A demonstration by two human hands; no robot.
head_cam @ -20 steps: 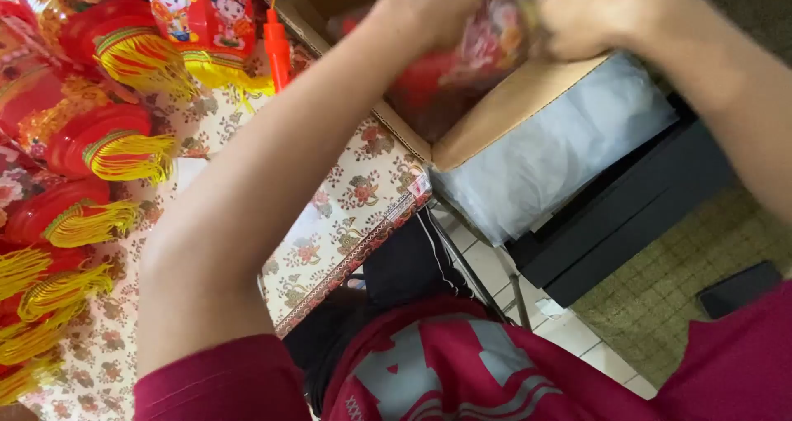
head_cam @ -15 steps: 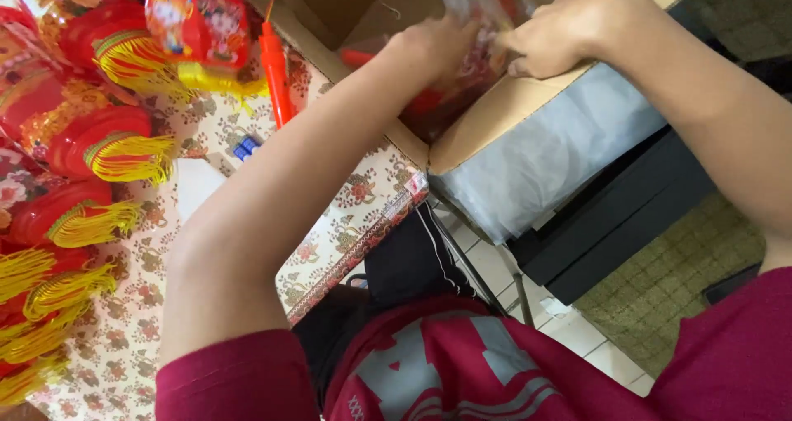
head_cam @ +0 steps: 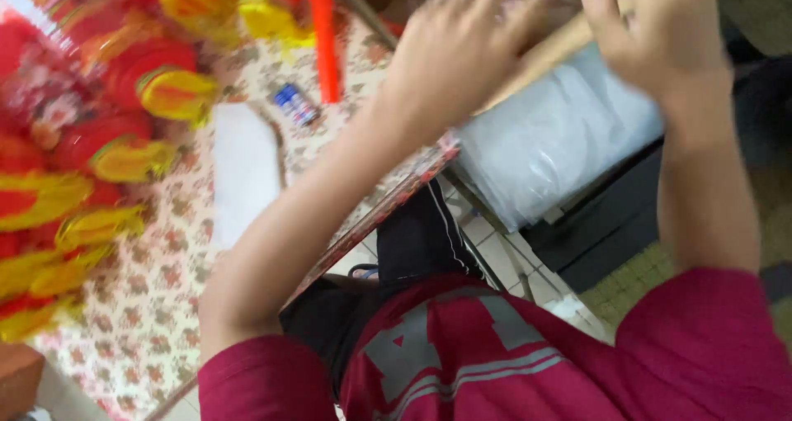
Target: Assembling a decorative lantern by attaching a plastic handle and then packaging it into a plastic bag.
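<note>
Head camera view, looking down, blurred by motion. The left hand point(head_cam: 462, 45) sits at upper centre of the frame, fingers spread and released, grasping nothing, hovering over the brown edge of a cardboard box point(head_cam: 540, 49) that runs along the top centre. The right hand point(head_cam: 652, 29) is at upper right, fingers also loose and extended, holding nothing, above the same box edge. Whether either hand touches the box cannot be told through the blur.

Just below the box, centre right, lies a stack of clear plastic bags point(head_cam: 561, 140). A table with a floral cloth point(head_cam: 165, 305) fills the left half. Red lanterns with yellow tassels point(head_cam: 124, 115) crowd its upper left. An orange stick point(head_cam: 324, 37) lies at top centre-left, with a small blue object point(head_cam: 295, 105) just beside it. A white sheet point(head_cam: 243, 169) lies left of centre. The person's maroon shirt point(head_cam: 511, 355) fills the bottom.
</note>
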